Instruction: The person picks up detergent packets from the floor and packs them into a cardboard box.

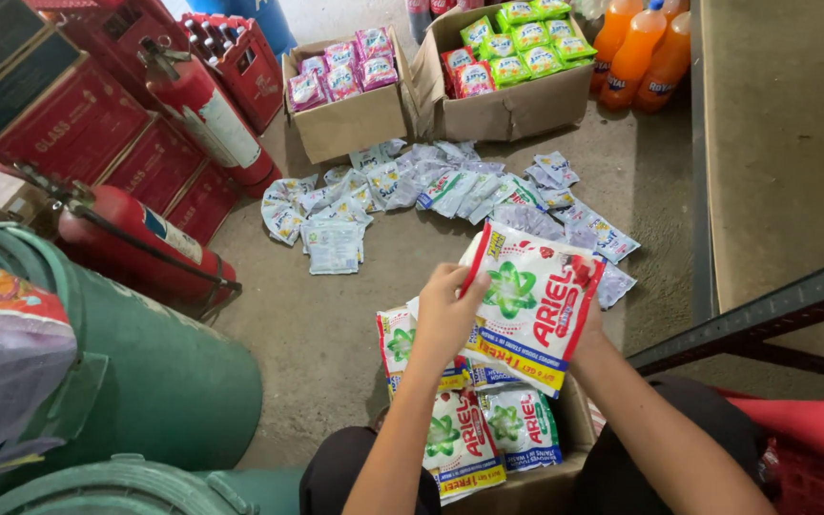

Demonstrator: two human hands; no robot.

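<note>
Mostly hidden behind the white, green and red detergent sachet (533,303), the right hand (587,319) grips its far edge; the left hand (445,319) pinches its near edge, above a cardboard box of similar sachets (574,420).

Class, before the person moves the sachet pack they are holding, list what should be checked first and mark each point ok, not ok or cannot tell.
1. Left hand grips the pack at its left edge: ok.
2. Right hand supports the pack: cannot tell, mostly hidden behind it.
3. Pack clear of the box below: ok, held above it.
4. More packs in the box lie loose: ok, several visible.
5. Floor ahead free: not ok, loose sachets are scattered there.
6. Far boxes open: ok.
</note>
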